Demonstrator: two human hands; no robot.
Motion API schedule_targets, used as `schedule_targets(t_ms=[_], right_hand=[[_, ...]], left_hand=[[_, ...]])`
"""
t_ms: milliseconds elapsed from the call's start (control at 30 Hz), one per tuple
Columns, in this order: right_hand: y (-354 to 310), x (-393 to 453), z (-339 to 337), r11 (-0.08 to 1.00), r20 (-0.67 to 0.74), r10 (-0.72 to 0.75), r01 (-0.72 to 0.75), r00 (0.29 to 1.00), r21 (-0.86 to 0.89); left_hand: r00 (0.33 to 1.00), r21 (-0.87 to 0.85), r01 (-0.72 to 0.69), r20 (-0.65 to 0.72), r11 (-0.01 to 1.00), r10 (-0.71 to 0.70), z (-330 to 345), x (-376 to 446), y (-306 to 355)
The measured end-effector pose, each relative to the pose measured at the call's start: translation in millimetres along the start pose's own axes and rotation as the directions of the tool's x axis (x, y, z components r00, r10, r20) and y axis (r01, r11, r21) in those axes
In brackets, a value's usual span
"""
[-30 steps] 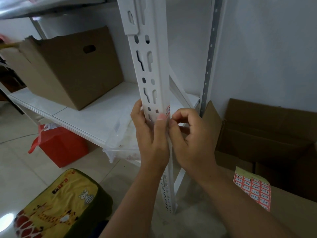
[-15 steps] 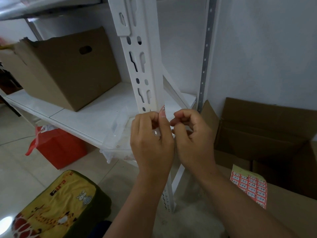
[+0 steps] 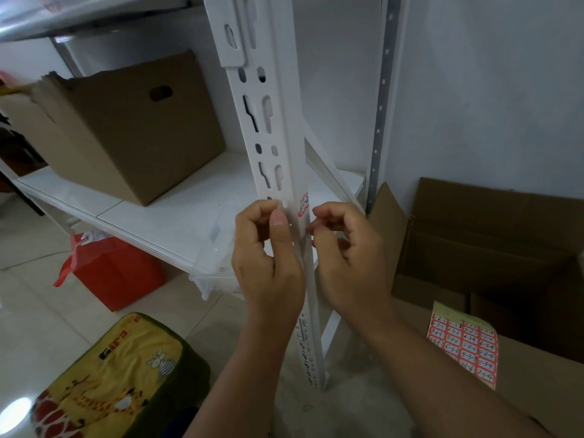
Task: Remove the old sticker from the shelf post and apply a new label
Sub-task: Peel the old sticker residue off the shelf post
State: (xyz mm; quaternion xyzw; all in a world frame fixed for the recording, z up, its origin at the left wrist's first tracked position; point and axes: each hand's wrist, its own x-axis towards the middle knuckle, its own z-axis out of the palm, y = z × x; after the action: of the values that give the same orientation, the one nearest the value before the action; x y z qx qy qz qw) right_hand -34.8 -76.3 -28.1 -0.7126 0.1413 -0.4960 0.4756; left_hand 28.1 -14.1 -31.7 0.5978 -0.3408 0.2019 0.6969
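Sticker point(image 3: 303, 203) sits mid-frame on the post point(image 3: 278, 128) edge, just above both hands. Left hand point(image 3: 268, 248) is curled, thumb pressed on the post; right hand point(image 3: 347, 251) is curled beside the post — whether it pinches anything I cannot tell. Best to lift a corner with a nail and peel slowly. Count: one sticker, one label sheet point(image 3: 463, 344) lower right, three boxes.

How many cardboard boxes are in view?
2: a closed cardboard box on the white shelf at left, and an open cardboard box by the wall at right. Others may be hidden.
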Motion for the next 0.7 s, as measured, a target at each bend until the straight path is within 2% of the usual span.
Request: schedule_targets(t_ms=[200,533,700], right_hand=[[-8,-4,-3,0.994,0.007,-0.097,0.097,0.995,0.056],[-12,-9,-12,0.995,0.030,-0.057,0.055,0.998,0.079],[-8,-8,-11,0.998,0.022,0.001,-0.002,1.000,0.061]], left_hand=[[0.997,0.075,-0.067,0.039,0.995,0.064,3,-9,7],[0.989,0.136,-0.123,0.093,0.983,0.111,1,-10,9],[0.994,0.101,-0.092,0.071,0.991,0.086,-3,-8,8]])
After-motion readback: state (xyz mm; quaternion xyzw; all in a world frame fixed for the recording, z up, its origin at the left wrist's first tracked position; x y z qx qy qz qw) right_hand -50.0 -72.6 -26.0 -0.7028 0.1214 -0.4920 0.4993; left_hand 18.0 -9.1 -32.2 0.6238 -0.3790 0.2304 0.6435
